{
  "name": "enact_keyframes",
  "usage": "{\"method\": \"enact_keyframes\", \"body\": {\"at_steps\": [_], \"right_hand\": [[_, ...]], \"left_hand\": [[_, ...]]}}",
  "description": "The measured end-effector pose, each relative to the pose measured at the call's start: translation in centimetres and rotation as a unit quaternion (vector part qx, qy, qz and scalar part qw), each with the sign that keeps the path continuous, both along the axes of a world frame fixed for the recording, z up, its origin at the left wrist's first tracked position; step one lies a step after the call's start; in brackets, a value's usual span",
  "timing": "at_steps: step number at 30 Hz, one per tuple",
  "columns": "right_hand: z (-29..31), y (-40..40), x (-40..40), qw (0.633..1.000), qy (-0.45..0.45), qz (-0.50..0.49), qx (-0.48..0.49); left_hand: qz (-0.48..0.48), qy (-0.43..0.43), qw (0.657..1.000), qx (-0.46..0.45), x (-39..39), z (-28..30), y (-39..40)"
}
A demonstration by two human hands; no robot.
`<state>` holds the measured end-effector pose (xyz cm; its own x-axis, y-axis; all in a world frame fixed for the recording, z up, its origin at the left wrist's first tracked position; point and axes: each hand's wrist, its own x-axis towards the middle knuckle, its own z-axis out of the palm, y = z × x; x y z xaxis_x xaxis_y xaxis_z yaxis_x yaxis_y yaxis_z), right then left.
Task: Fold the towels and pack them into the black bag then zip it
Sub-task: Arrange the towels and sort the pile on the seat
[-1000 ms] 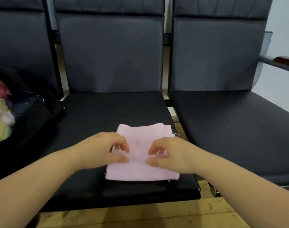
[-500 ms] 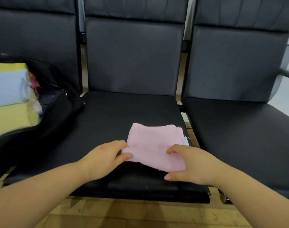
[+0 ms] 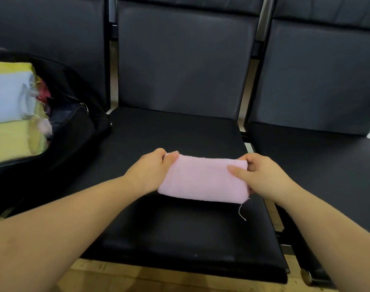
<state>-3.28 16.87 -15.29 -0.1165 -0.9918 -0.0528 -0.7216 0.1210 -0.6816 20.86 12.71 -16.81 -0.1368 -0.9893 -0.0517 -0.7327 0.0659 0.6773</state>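
Pink towel: folded into a narrow oblong, held above the front half of the middle chair seat; whether it touches the seat cannot be told. A loose thread hangs from its lower right corner. Left hand grips the towel's left end, thumb on top at the upper corner, fingers hidden beneath. Right hand grips the right end, thumb laid across the top face, fingers curled round the edge. Black bag: open, on the seat to the left, its side resting against the edge of the middle seat. Folded towels lie in it, yellow and pale blue, with scraps of red and pink at their right edge. Right-hand chair: same black upholstery. Wooden floor shows below the seat front.
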Motion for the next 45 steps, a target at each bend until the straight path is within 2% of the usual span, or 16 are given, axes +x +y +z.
{"method": "enact_keyframes", "body": {"at_steps": [3,8,12,15,19,27,31,34,38,41,45], "right_hand": [[-1.0,-1.6,0.2,0.998,0.040,-0.047,0.023],[-2.1,-3.1,0.1,0.993,0.067,-0.087,0.039],[-2.2,-3.4,0.2,0.990,0.136,-0.020,0.025],[-2.0,-3.3,0.3,0.993,0.107,0.031,0.042],[-1.5,-2.8,0.3,0.991,0.116,0.029,0.067],[-1.3,-0.4,1.6,0.985,0.122,0.072,0.100],[-0.8,1.1,3.3,0.984,0.125,0.075,0.101],[0.4,2.4,4.6,0.984,0.113,0.113,0.076],[3.1,4.2,6.3,0.988,0.041,0.144,0.034],[4.0,5.0,7.5,0.985,0.052,0.156,0.046],[4.5,5.8,9.7,0.981,0.057,0.181,0.050]], "left_hand": [[0.017,0.009,1.000,0.025,-0.8,-0.2,-1.1],[0.011,-0.070,0.997,0.043,-1.1,-0.8,-2.7],[0.006,-0.121,0.990,0.078,-1.7,-1.2,-3.8],[-0.011,-0.147,0.985,0.093,-2.1,-1.4,-4.2],[-0.035,-0.147,0.983,0.108,-2.3,-1.0,-4.1],[-0.013,-0.030,0.989,0.145,-2.1,-0.2,-2.2],[-0.010,0.112,0.976,0.187,-1.1,0.9,-0.6],[-0.074,0.202,0.966,0.146,-0.4,2.3,1.0],[-0.180,0.205,0.961,0.050,0.2,4.6,3.8],[-0.201,0.220,0.955,-0.008,1.3,6.2,5.6],[-0.170,0.211,0.958,-0.090,4.8,7.6,7.3]]}}
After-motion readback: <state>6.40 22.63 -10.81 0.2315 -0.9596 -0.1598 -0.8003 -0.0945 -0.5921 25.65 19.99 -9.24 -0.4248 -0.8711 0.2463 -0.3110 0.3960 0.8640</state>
